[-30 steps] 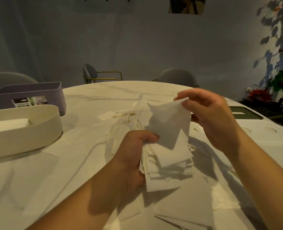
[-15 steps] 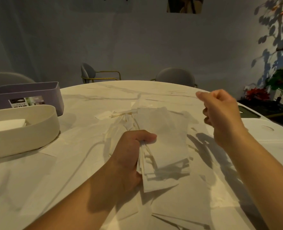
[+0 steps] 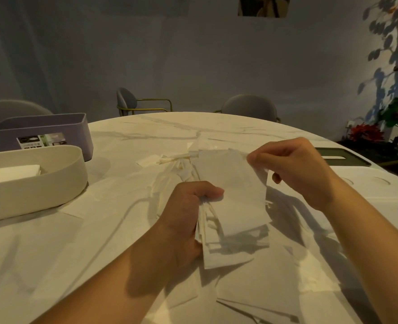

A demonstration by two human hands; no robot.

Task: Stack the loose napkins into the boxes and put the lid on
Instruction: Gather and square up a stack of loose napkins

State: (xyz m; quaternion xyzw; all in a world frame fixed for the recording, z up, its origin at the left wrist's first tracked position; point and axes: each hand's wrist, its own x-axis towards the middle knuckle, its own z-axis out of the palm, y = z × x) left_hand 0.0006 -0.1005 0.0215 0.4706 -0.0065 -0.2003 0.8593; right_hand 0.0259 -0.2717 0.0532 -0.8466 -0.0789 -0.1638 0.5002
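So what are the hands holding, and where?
Left hand grips the napkin stack by its left edge; right hand pinches the top napkin at its far corner.

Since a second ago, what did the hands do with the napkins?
The right hand laid the top napkin on the stack, let go, swung right, then came back and now pinches its far corner. The left hand kept gripping the stack; the cream box and purple box stayed put.

right hand (image 3: 303, 169): half a second ago it is away to the right and holds nothing; now it is back and pinches the far right corner of the top napkin (image 3: 235, 190).
top napkin: one second ago lifted up; now flat on the stack (image 3: 228, 249).
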